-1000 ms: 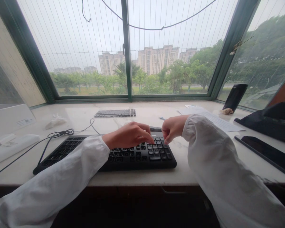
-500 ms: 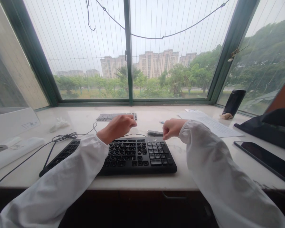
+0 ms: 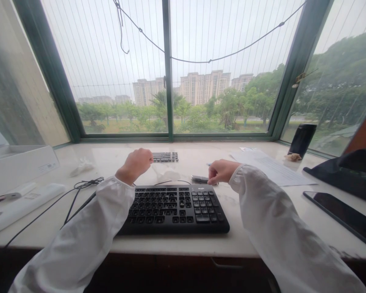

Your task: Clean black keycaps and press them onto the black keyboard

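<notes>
A black keyboard (image 3: 171, 230) lies in front of me; many of its main keys have no caps, while the number pad has caps on. My left hand (image 3: 134, 166) is above its back edge with fingers curled closed; whatever may be in them is hidden. Just right of that hand, rows of loose dark keycaps (image 3: 167, 156) lie on the white surface, partly covered by it. My right hand (image 3: 222, 171) is closed, fingertips down, at the keyboard's back right corner. Beside its fingertips lies a slim dark pen-like object (image 3: 199, 179). I cannot tell whether the fingers touch it.
Printed paper (image 3: 270, 169), a phone (image 3: 338, 215), a black cylinder (image 3: 303, 141) and a black bag (image 3: 347, 169) are at right. At left are a bundled cable (image 3: 88, 184), a white power strip (image 3: 24, 207), a white box (image 3: 27, 162) and crumpled plastic (image 3: 81, 167). A window stands behind.
My left hand has moved left, uncovering more of the loose keycaps and the keyboard's back edge. The right hand stays almost in place. The whole view has tilted slightly upward.
</notes>
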Tool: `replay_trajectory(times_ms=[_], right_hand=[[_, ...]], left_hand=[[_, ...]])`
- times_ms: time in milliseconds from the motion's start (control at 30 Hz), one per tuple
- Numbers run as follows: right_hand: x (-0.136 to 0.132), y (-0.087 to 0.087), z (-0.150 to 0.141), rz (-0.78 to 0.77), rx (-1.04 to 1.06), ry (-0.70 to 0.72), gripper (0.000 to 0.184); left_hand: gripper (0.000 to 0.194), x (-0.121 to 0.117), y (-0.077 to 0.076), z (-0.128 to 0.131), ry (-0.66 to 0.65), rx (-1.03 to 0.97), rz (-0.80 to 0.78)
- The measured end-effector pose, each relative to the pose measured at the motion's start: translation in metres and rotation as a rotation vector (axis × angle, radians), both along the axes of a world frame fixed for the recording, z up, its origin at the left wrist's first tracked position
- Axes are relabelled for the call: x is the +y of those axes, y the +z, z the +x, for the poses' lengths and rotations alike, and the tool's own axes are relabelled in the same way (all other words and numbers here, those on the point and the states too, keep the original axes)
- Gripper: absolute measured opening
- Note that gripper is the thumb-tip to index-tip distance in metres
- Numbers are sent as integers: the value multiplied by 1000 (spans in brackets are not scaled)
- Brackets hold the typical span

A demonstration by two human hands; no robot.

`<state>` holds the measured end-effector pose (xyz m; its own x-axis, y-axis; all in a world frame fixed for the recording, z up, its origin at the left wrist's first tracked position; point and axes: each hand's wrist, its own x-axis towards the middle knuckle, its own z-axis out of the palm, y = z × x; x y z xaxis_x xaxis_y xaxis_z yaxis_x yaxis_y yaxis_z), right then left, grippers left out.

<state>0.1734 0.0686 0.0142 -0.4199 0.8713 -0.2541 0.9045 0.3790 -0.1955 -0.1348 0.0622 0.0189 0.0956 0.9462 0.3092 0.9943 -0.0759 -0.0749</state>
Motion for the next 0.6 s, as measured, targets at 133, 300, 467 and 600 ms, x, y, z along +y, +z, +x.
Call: replay_trajectory(times_ms=[133, 300, 467, 600], right_hand=[[2, -2, 2, -74, -44, 9, 30], [16, 0, 12, 244, 153, -80, 20], [36, -17, 14, 407, 162, -228, 17], [44, -33, 2, 457, 192, -239, 24]], left_hand=[[25, 2, 5, -12, 79, 28, -48], [26, 6, 5, -18, 130, 35, -75], [26, 9, -1, -16, 109, 27, -101], [27, 10, -8, -12, 45, -16, -122]])
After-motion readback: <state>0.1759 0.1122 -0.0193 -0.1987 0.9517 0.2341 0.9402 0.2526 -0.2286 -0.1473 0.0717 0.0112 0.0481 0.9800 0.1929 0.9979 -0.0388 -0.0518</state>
